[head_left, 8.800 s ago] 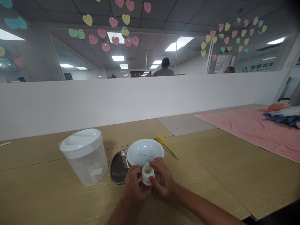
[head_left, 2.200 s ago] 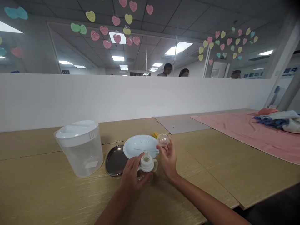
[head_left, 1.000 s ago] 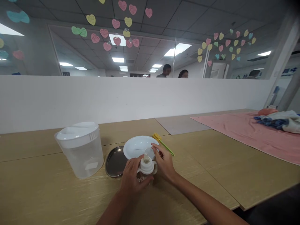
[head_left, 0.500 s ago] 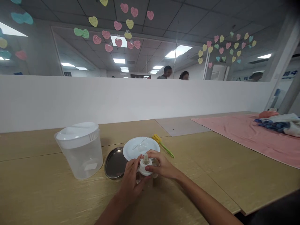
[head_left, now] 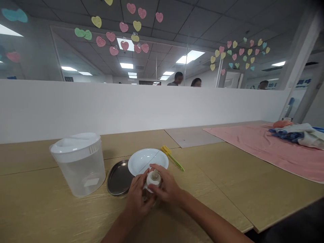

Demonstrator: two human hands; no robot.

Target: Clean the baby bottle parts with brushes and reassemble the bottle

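Observation:
In the head view a baby bottle (head_left: 153, 180) with a white collar and a clear teat stands between my hands, close to the bowl's near side. My left hand (head_left: 138, 195) is closed round the lower body of the bottle. My right hand (head_left: 167, 185) grips the white collar, its thumb across the front and its fingers behind. Most of the clear body is hidden by my fingers. Just behind the hands sits a white bowl (head_left: 138, 159), overlapping an oval metal tray (head_left: 118, 180) on the left.
A clear plastic bucket (head_left: 87, 172) with a white lid stands at the left. Right of the bowl lies a yellow sponge brush (head_left: 174, 158) with a green handle. A pink cloth (head_left: 253, 145) covers the table's right side, with folded clothes (head_left: 298, 132) on it. A white wall (head_left: 152, 106) rises behind.
My right hand has turned round the collar, its fingers now wrapped closer. The bottle's teat has tipped slightly toward me. The whole view has shifted a little.

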